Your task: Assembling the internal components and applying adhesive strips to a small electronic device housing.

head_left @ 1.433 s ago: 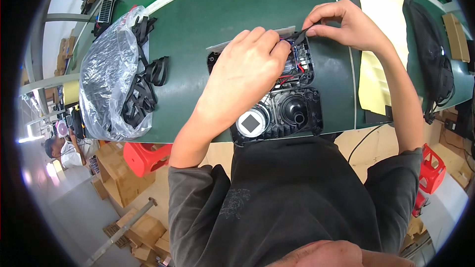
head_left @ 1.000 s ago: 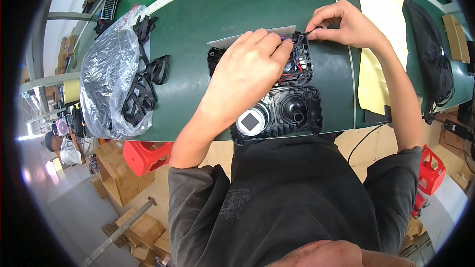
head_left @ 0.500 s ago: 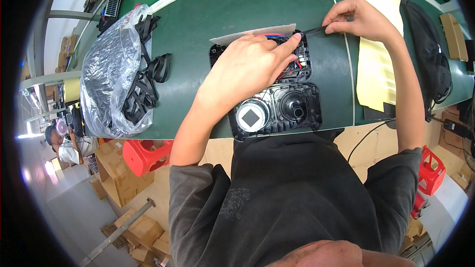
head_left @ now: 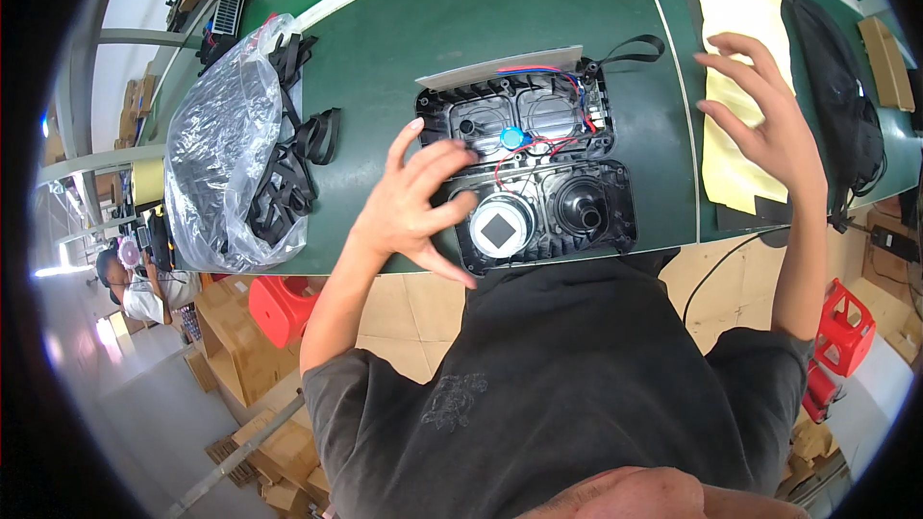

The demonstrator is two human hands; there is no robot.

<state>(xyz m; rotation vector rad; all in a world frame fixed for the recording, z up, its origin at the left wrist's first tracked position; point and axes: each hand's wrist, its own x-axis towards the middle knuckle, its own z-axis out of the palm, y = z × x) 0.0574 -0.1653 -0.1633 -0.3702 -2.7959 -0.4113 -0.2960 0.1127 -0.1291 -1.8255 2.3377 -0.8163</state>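
Note:
Two black plastic casing halves lie side by side at the table's near edge. The far half holds red and blue wires and a small round blue part. In the near half sits a round white-rimmed speaker with a dark square on it, beside a black round fitting. A black strap loop sticks out from the far half's right corner. My left hand, fingers spread, is over the left side of the casing halves. To the right, my right hand hovers open above yellow paper.
A clear plastic bag spilling black straps lies on the left. A flat grey panel leans along the far half. Yellow paper and a black bag lie right. Red stools stand below the table.
My right hand has let go of the black strap and moved right and down, opening. My left hand has drawn back left and down off the far half, baring its wires and blue part.

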